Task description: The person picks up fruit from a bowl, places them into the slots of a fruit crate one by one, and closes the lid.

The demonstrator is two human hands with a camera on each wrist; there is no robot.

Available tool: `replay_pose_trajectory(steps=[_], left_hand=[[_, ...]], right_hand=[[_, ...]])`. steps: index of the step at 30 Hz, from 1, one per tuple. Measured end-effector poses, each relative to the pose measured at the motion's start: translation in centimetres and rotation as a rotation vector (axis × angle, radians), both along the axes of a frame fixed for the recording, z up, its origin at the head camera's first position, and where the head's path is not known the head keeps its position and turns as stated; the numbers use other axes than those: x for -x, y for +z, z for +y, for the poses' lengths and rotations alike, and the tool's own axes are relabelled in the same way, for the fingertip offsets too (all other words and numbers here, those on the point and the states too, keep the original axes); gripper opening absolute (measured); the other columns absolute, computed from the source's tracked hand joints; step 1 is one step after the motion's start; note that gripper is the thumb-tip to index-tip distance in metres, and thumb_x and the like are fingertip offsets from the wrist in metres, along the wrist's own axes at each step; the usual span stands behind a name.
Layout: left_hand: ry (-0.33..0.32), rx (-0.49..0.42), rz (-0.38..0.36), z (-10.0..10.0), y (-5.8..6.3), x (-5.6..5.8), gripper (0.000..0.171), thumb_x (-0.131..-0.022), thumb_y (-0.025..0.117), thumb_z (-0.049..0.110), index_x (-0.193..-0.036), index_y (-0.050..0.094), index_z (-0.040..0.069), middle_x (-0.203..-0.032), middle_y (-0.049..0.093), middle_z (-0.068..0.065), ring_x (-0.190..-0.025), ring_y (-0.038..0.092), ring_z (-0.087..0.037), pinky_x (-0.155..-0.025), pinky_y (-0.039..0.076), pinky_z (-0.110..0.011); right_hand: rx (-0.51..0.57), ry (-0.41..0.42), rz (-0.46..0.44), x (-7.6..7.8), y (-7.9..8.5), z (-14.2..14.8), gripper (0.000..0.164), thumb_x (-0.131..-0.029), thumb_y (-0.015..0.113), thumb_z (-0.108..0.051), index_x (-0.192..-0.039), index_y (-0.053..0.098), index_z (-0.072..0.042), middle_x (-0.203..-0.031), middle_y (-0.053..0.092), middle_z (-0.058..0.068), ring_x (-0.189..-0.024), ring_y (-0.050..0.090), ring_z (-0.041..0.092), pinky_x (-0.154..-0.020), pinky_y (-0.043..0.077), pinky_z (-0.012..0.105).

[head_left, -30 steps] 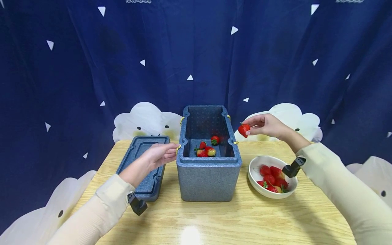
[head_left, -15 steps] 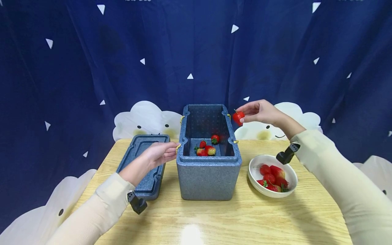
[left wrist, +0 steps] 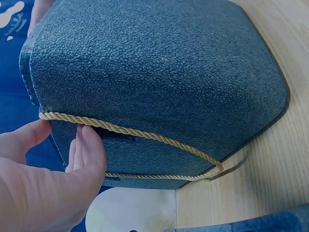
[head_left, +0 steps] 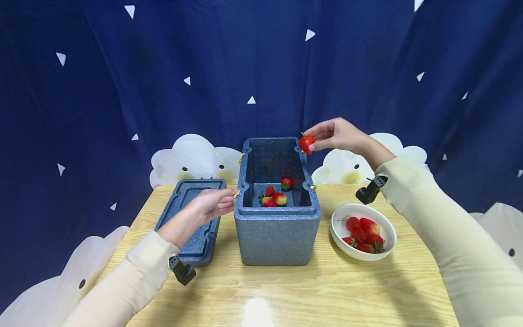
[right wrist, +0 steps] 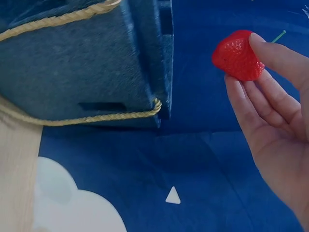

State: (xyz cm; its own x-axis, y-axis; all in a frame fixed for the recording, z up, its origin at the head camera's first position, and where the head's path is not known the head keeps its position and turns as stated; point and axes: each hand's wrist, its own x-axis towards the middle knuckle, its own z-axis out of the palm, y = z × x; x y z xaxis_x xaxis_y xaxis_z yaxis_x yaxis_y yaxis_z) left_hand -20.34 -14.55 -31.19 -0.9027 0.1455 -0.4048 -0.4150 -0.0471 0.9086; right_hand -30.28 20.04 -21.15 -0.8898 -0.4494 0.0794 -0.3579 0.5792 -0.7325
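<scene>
Head view: at centre, the box (head_left: 278,240) stands uncovered, its lid (head_left: 200,241) to the left; four berries (head_left: 279,199) show inside. Several more in the bowl (head_left: 359,257) at right seem left to move.

Left wrist view: left of frame, the left hand (left wrist: 53,193) touches box and cord (left wrist: 113,127), thumb and fingers apart.

Right wrist view: upper right, the right hand (right wrist: 277,128) pinches one berry (right wrist: 239,55), not yet dropped in.

Box (left wrist: 169,63): foam in appearance, matt, pebbled. Lid (head_left: 200,243): similar foam, matt. Rope (left wrist: 166,140): twisted cord, slight sheen. Strawberry (right wrist: 236,55): plastic in appearance, glossy, dimpled. Bowl (head_left: 363,256): smooth. Table (head_left: 310,295): wood-grained, glossy. Curtain (head_left: 163,54): cloth. Sleeve (head_left: 118,281): ribbed cloth.
</scene>
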Motion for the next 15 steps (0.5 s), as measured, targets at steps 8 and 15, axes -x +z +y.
replay_pose_trajectory(steps=[8,15], left_hand=[[-0.003,0.006,-0.003,-0.3,-0.2,-0.2,0.054,-0.096,0.054,0.014,-0.143,0.034,-0.005,-0.102,0.061,-0.004,-0.081,0.064,-0.004,-0.111,0.044,-0.036],[0.011,0.019,-0.006,-0.5,-0.4,-0.4,0.051,-0.096,0.054,0.014,-0.141,0.038,-0.005,-0.115,0.059,-0.010,-0.082,0.064,-0.004,-0.110,0.046,-0.035]], right_hand=[[0.037,0.045,0.002,0.3,0.6,-2.2,0.041,-0.085,0.074,-0.018,-0.124,0.064,-0.009,-0.115,0.071,0.010,-0.097,0.069,0.011,-0.105,0.050,0.043],[0.070,0.094,0.003,0.2,0.8,-4.7,0.040,-0.085,0.073,-0.015,-0.123,0.064,-0.007,-0.115,0.071,0.010,-0.098,0.069,0.012,-0.102,0.052,0.038]])
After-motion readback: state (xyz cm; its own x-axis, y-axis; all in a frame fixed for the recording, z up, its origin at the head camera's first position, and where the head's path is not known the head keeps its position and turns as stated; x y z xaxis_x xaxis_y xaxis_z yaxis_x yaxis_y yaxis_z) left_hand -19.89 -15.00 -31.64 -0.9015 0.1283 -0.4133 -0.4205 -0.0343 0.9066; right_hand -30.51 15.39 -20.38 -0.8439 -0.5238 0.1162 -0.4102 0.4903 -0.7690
